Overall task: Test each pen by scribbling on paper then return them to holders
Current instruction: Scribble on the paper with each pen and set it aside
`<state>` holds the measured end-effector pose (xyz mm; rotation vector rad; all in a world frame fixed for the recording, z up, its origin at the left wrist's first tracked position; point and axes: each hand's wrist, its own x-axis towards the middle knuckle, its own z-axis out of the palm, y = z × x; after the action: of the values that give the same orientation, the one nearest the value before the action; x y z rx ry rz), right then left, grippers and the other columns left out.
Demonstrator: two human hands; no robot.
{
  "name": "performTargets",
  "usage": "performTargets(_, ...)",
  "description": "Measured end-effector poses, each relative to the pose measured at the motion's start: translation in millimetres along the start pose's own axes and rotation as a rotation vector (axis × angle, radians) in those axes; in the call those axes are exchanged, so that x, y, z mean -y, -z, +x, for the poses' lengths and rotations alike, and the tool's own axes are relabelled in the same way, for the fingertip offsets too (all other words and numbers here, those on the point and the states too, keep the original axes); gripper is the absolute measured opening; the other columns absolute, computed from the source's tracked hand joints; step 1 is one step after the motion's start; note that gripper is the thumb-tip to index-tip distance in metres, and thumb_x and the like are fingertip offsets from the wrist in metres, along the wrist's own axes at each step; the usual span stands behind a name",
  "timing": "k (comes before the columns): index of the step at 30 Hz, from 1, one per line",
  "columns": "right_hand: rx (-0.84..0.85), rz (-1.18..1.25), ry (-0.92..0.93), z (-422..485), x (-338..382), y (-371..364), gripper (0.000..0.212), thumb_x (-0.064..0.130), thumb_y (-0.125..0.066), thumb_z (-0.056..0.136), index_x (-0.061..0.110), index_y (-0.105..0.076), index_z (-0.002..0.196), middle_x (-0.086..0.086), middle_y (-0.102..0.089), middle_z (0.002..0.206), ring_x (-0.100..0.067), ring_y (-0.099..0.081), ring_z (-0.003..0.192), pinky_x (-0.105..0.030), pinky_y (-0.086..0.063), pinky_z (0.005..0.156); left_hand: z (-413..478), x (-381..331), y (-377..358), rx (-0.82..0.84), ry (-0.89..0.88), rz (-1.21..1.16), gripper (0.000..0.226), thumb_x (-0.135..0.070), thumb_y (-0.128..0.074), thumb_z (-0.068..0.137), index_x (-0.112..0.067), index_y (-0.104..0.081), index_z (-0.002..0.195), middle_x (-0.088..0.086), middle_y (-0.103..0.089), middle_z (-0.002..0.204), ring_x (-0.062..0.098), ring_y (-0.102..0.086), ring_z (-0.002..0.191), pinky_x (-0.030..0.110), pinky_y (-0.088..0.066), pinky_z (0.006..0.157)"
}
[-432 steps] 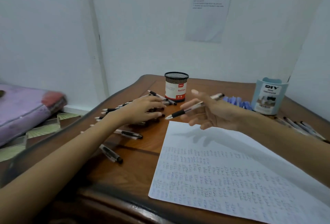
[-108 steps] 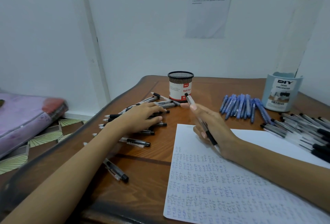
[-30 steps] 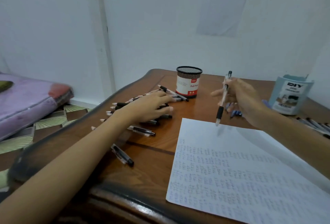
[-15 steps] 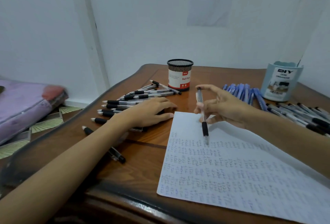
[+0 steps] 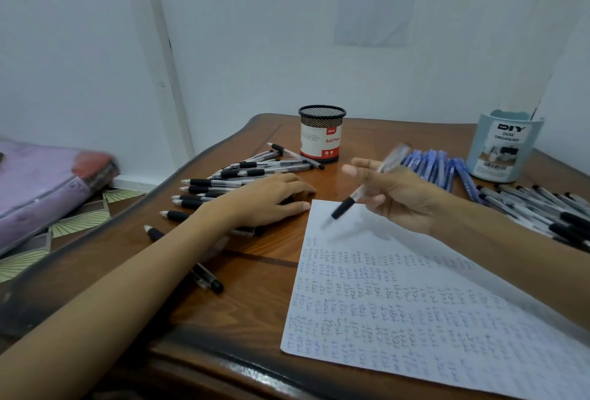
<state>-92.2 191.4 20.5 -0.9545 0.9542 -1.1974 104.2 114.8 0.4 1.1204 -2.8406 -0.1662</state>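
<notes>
The right hand [image 5: 402, 198] grasped 1 black-gripped pen [image 5: 344, 206] between thumb and fingers, above the far left corner of the paper [image 5: 415, 304]. The pen was blurred. It slanted from its upper end, up and to the right of the grip, to its tip, down and to the left of the grip, over the sheet's blank top margin. Whether the tip touched the sheet could not be told. Below the grip and nearer the person, the paper lay flat on the wooden table [image 5: 255, 288], filled with rows of small written marks in blue and black ink.

To the left of the grip, the left hand [image 5: 265, 201] rested palm down with relaxed fingers on a spread of black pens [image 5: 236, 174], clasping none of them. Its fingertips lay just beside the paper's corner. 1 more pen [image 5: 207, 280] lay partly under the left forearm, nearer the table's front edge.

The 2 holders stood beyond the grip. The black mesh holder [image 5: 321, 134], with a red and white label, was up and to the left of it, just past the spread of black pens. The pale blue organizer [image 5: 506, 147] was up and to the right. Between the grip and the organizer lay a row of blue pens [image 5: 437, 169]. Further right of the grip lay a second heap of black pens [image 5: 549, 211]. High above it, a printed sheet [image 5: 380, 0] hung on the white wall.
</notes>
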Motion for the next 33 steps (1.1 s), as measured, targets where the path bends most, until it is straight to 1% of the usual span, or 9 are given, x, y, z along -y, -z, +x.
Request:
performTargets(3, -0.028, 0.079, -0.021, 5, -10, 1, 0.032, -0.001, -0.065, 0.075, 0.013, -0.043, 0.056, 0.005, -0.036, 0.047, -0.001, -0.031, 0.033, -0.007, -0.032, 0.032, 1, 1, 0, 0.002, -0.004, 0.005, 0.044, -0.038, -0.039, 0.098, -0.027, -0.038, 0.140, -0.004, -0.038, 0.145, 0.011, -0.034, 0.131, 0.029, -0.027, 0.111)
performTargets(6, 0.012, -0.052, -0.021, 3, -16, -2, 0.009, 0.016, -0.059, 0.088, 0.009, -0.055, 0.084, 0.000, -0.045, 0.045, -0.007, -0.051, 0.039, -0.019, -0.052, 0.043, 1, 2, 1, 0.003, -0.012, 0.003, 0.043, -0.037, -0.040, 0.098, -0.026, -0.039, 0.140, -0.004, -0.039, 0.144, 0.012, -0.036, 0.130, 0.030, -0.029, 0.110)
performTargets(8, 0.114, -0.150, -0.074, 1, -17, -1, 0.031, 0.036, -0.048, 0.092, 0.011, -0.059, 0.109, -0.006, -0.063, 0.062, -0.016, -0.066, 0.057, -0.024, -0.056, 0.048, 1, 3, 1, -0.004, -0.017, 0.004, 0.043, -0.035, -0.041, 0.098, -0.025, -0.039, 0.139, -0.003, -0.039, 0.143, 0.012, -0.037, 0.129, 0.028, -0.029, 0.109)
performTargets(11, 0.206, -0.250, -0.081, -2, -20, -5, 0.047, 0.048, -0.044, 0.088, 0.012, -0.065, 0.111, -0.012, -0.072, 0.098, -0.020, -0.071, 0.071, -0.023, -0.056, 0.050, 1, 4, 1, -0.017, -0.017, 0.006, 0.042, -0.032, -0.042, 0.097, -0.024, -0.040, 0.139, -0.002, -0.041, 0.141, 0.012, -0.039, 0.126, 0.027, -0.030, 0.107)
performTargets(13, 0.175, -0.294, -0.007, -3, -22, -9, 0.033, 0.041, -0.060, 0.076, 0.013, -0.071, 0.089, -0.012, -0.072, 0.089, -0.018, -0.068, 0.063, -0.022, -0.053, 0.045, 1, 6, 1, -0.025, -0.017, 0.002, 0.041, -0.033, -0.043, 0.097, -0.025, -0.042, 0.138, -0.003, -0.044, 0.138, 0.012, -0.041, 0.123, 0.028, -0.033, 0.106)
performTargets(15, 0.107, -0.342, 0.098, -3, -27, -12, 0.020, 0.030, -0.073, 0.064, 0.013, -0.063, 0.061, -0.009, -0.065, 0.064, -0.014, -0.057, 0.047, -0.021, -0.046, 0.037, 1, 7, 1, -0.028, -0.015, 0.003, 0.041, -0.036, -0.042, 0.097, -0.027, -0.042, 0.137, -0.004, -0.045, 0.137, 0.011, -0.043, 0.122, 0.030, -0.035, 0.105)
performTargets(17, 0.037, -0.412, 0.197, -2, -31, -13, 0.035, 0.025, -0.076, 0.065, 0.012, -0.048, 0.050, -0.005, -0.052, 0.046, -0.012, -0.044, 0.036, -0.019, -0.036, 0.033, 2, 7, 1, -0.024, -0.014, 0.012, 0.041, -0.037, -0.042, 0.097, -0.027, -0.042, 0.137, -0.004, -0.045, 0.137, 0.011, -0.043, 0.123, 0.031, -0.036, 0.105)
performTargets(21, -0.011, -0.615, 0.333, 0, -37, -19, 0.043, 0.021, -0.070, 0.081, 0.011, -0.043, 0.049, 0.000, -0.048, 0.039, -0.008, -0.042, 0.033, -0.016, -0.035, 0.033, 3, 6, 1, -0.014, -0.008, 0.025, 0.041, -0.037, -0.042, 0.097, -0.028, -0.041, 0.137, -0.004, -0.044, 0.138, 0.011, -0.042, 0.123, 0.032, -0.037, 0.105)
performTargets(33, 0.045, -0.704, 0.328, -1, -40, -19, 0.040, 0.009, -0.064, 0.086, 0.010, -0.042, 0.052, -0.001, -0.048, 0.041, -0.006, -0.042, 0.033, -0.014, -0.034, 0.035, 4, 7, 1, -0.010, -0.007, 0.051, 0.043, -0.038, -0.040, 0.097, -0.028, -0.039, 0.139, -0.004, -0.041, 0.139, 0.011, -0.041, 0.124, 0.028, -0.036, 0.104)
